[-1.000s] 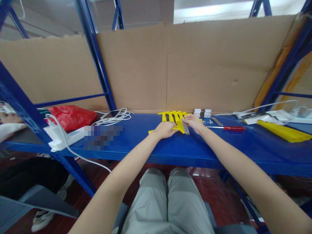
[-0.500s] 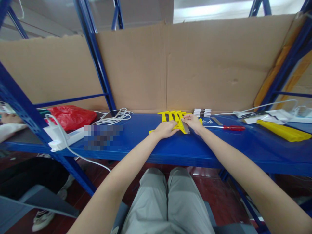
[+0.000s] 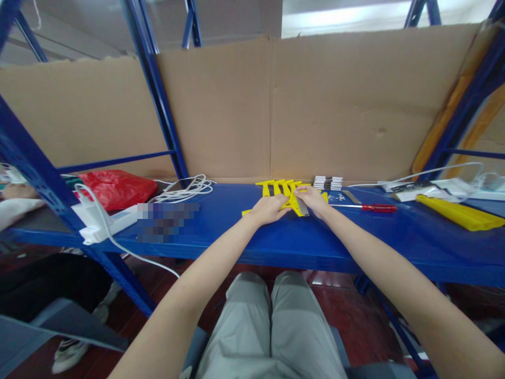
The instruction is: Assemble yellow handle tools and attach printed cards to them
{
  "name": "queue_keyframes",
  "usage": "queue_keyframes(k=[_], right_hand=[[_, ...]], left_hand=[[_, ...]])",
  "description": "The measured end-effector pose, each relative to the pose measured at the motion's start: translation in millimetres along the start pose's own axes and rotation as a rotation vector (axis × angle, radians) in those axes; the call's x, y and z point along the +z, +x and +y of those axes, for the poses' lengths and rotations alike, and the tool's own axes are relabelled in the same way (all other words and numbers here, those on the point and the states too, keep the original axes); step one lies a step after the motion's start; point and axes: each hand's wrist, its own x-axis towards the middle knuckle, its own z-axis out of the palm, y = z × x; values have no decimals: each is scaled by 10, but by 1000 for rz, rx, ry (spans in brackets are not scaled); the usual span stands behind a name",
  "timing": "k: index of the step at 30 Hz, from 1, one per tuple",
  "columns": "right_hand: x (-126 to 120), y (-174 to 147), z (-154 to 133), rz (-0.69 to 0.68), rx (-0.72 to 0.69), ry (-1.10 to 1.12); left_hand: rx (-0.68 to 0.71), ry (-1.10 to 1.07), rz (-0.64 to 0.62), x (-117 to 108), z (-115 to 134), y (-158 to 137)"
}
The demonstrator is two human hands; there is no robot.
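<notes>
My left hand [image 3: 269, 210] is closed around a yellow plastic scraper [image 3: 295, 205], held low over the blue shelf; the scraper's handle end pokes out on the left of the hand. At the scraper's wide head, my right hand [image 3: 313, 200] pinches a thin metal blade [image 3: 303, 207]. The blade lies against the head; whether it is seated there I cannot tell. Just behind my hands, several more yellow scrapers [image 3: 276, 185] stand in a row, partly hidden by my fingers.
Right of my hands are stacked white-edged blades [image 3: 328, 182], a loose blade [image 3: 351, 197] and a red-handled screwdriver [image 3: 379, 208]. Yellow handles [image 3: 460, 212] lie farther right. On the left are a red bag [image 3: 116, 189], a power strip [image 3: 118, 218] and white cable [image 3: 193, 187]. Cardboard [image 3: 268, 116] stands behind.
My right hand's fingers have shifted slightly at the blade, down toward the scraper head. My left hand keeps its hold, and the other things stay in place.
</notes>
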Motion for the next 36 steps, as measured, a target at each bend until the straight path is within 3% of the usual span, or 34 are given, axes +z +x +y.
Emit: queue_keyframes(k=[7, 25, 36], right_hand=[[-6, 12, 43, -45, -68, -34], [-21, -106, -64, -76, -27, -37], [23, -131, -145, 65, -225, -174]], left_hand=[[-1, 9, -2, -2, -4, -4], [-36, 0, 3, -36, 7, -14], [38, 81, 4, -55, 63, -29]])
